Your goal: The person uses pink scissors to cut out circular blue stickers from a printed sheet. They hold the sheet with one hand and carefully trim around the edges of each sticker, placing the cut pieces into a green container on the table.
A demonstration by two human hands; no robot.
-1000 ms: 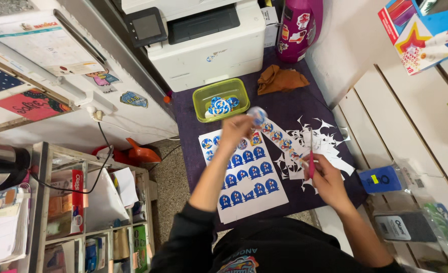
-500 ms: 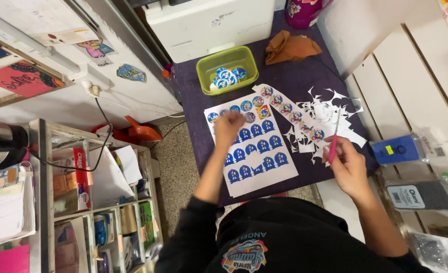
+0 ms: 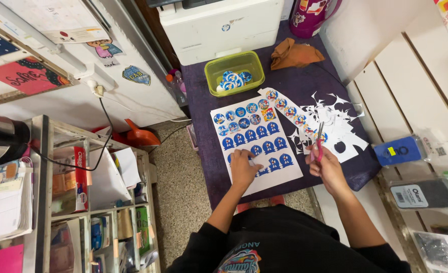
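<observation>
A white sheet printed with blue round stickers [image 3: 257, 139] lies on a dark purple table [image 3: 294, 83]. My left hand [image 3: 244, 167] presses on the sheet's near left part, fingers bent onto the paper. My right hand [image 3: 325, 167] grips pink-handled scissors [image 3: 319, 136], blades pointing away over a heap of white paper offcuts [image 3: 335, 126]. A cut strip of stickers [image 3: 284, 107] lies between the sheet and the offcuts. A green plastic tub [image 3: 234, 71] with several cut-out round stickers stands at the far side.
A white printer [image 3: 219, 25] sits behind the tub, with a brown cloth [image 3: 292, 53] and a magenta jug [image 3: 312, 15] to its right. A blue device [image 3: 398, 150] rests on white slats at right. Metal shelving [image 3: 47, 202] with boxes stands left over speckled floor.
My left hand came back from near the green tub, where it held a cut sticker, and now rests on the near part of the sheet. The view shifted nearer to me.
</observation>
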